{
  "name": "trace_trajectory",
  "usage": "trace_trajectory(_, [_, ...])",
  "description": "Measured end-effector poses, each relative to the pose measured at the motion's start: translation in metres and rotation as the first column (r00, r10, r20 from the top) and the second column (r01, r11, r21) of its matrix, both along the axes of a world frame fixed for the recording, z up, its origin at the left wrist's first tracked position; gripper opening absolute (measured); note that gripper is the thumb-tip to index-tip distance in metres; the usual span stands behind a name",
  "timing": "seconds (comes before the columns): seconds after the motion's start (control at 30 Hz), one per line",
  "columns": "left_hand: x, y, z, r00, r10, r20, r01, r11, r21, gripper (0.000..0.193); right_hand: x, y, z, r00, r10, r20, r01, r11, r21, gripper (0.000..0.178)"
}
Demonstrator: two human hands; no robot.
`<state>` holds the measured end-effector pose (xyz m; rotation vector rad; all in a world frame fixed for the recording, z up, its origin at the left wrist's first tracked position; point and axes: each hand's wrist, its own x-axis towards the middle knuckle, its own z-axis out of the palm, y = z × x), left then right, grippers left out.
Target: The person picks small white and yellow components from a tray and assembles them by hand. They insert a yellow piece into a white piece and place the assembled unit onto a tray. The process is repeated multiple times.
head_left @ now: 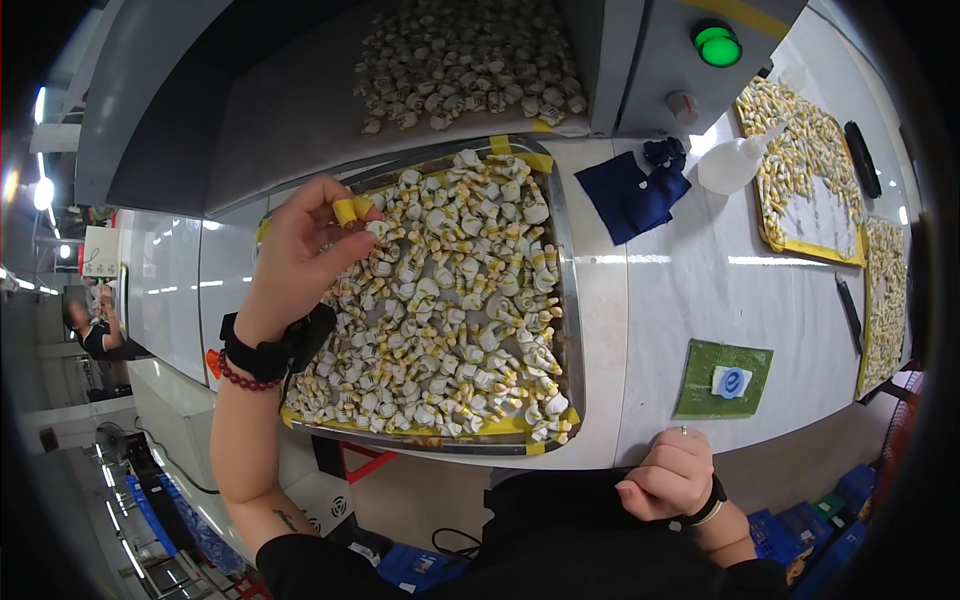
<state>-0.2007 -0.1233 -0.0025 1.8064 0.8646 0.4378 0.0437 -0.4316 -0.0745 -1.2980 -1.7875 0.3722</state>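
Observation:
My left hand (pixel 312 245) reaches over the left part of a metal tray (pixel 577 330) edged with yellow tape. Yellow finger covers (pixel 352 209) sit on two of its fingertips. Thumb and fingers close around a small white piece (pixel 378 229) at the tray's upper left. Spread across the tray is a dense layer of small white-and-yellow figure-like pieces (pixel 450 310). Curled into a fist, my right hand (pixel 672 478) rests by the table's near edge, below a green mat (pixel 695 390). A tiny shiny bit shows at its knuckles; whatever the fingers hold is hidden.
Behind the tray stands a grey machine (pixel 660 70) with a green light and more pieces (pixel 470 70) in its opening. A dark blue cloth (pixel 635 197) and white squeeze bottle (pixel 728 168) lie right of it. Another filled tray (pixel 800 248) is farther right. A person (pixel 98 325) sits far left.

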Motion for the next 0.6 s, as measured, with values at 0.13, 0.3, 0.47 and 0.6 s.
trace_trajectory(0.13, [0.003,-0.001,0.002,0.982,0.147,0.119,-0.148,0.989,-0.003,0.019,0.0,-0.001,-0.001,1.0,0.0,0.003,0.0,1.0,0.002,0.022])
trace_trajectory(0.3, [-0.005,0.0,0.007,0.983,0.161,-0.082,-0.13,0.945,0.299,0.019,-0.001,0.0,0.0,1.0,0.001,0.005,-0.001,1.0,0.008,0.022])
trace_trajectory(0.47, [0.003,-0.015,0.007,0.908,0.065,-0.414,0.147,0.876,0.46,0.024,-0.001,0.002,0.001,1.0,0.007,0.007,-0.008,1.0,0.011,0.022])
trace_trajectory(0.6, [-0.004,-0.009,0.006,0.927,0.156,-0.34,0.012,0.896,0.444,0.019,-0.001,0.001,0.0,1.0,0.004,0.01,-0.004,1.0,0.014,0.022])
